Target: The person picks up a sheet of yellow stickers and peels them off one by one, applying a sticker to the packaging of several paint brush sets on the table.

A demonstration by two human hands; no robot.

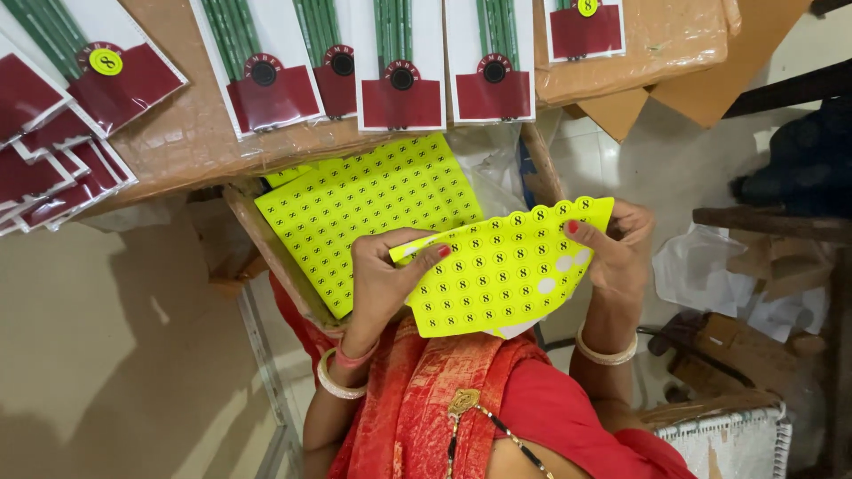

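Brown-paper-wrapped tabletop [186, 133] runs along the top, lined with white-and-maroon product cards [399, 66] carrying green sticks; the far-left card [115, 62] already wears a round yellow sticker. Below, a full yellow sticker sheet [355, 204] lies in a shallow cardboard tray [266, 248], close to your reach. Your left hand [382, 279] pinches the near edge of a partly used sticker sheet [506, 270], thumb on top. Your right hand [617, 248] grips its far edge, holding it taut over your lap, likely for peeling.

A brown paper-covered table [177, 133] carries white-and-maroon cards [399, 66] of what look like green sticks.
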